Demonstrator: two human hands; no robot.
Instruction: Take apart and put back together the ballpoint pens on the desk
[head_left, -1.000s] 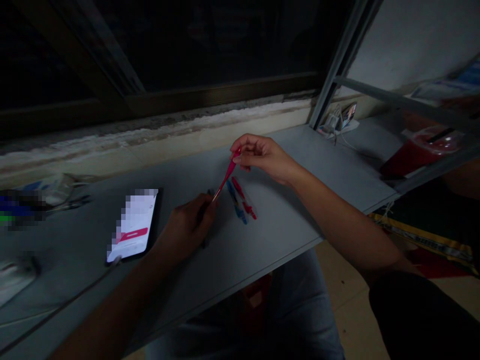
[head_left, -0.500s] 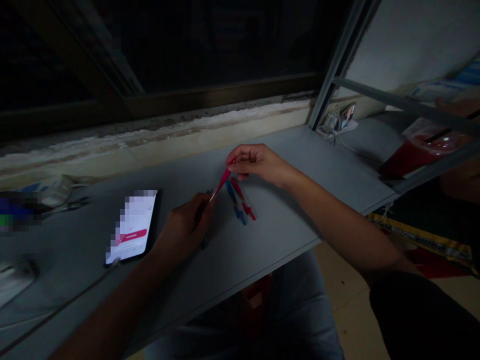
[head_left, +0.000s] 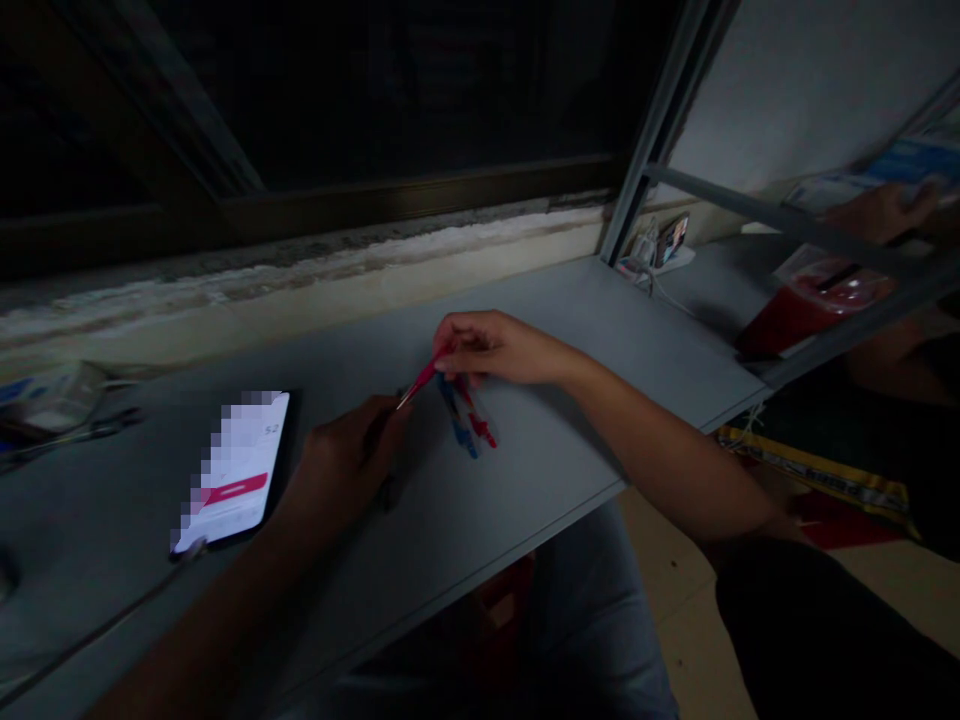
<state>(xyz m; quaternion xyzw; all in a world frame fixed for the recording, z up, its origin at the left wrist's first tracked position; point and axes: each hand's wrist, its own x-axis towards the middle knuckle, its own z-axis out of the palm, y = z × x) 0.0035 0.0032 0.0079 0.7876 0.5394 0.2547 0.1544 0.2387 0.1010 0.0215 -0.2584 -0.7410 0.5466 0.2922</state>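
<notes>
A slim red pen (head_left: 424, 377) with a silvery end slants between my two hands above the desk. My left hand (head_left: 351, 452) is closed around its lower, silvery end. The fingertips of my right hand (head_left: 480, 346) pinch its red upper end. Below my right hand, a blue pen (head_left: 463, 432) and another red pen (head_left: 484, 430) lie side by side on the desk, their far ends partly covered by my fingers. Something small and dark (head_left: 387, 492) shows just beside my left hand; its kind is too dim to make out.
A lit phone (head_left: 244, 485) with a cable lies left of my left forearm. A small white box (head_left: 71, 400) stands at the far left. Beyond a metal frame (head_left: 757, 208) on the right are a cup of red drink (head_left: 814, 300), a propped phone (head_left: 673, 240) and another person's hand (head_left: 874, 215).
The view has shifted slightly, moving the scene left. My right hand has come a little lower, nearer the lying pens. Both hands keep hold of the red pen. The other person's hand shows more.
</notes>
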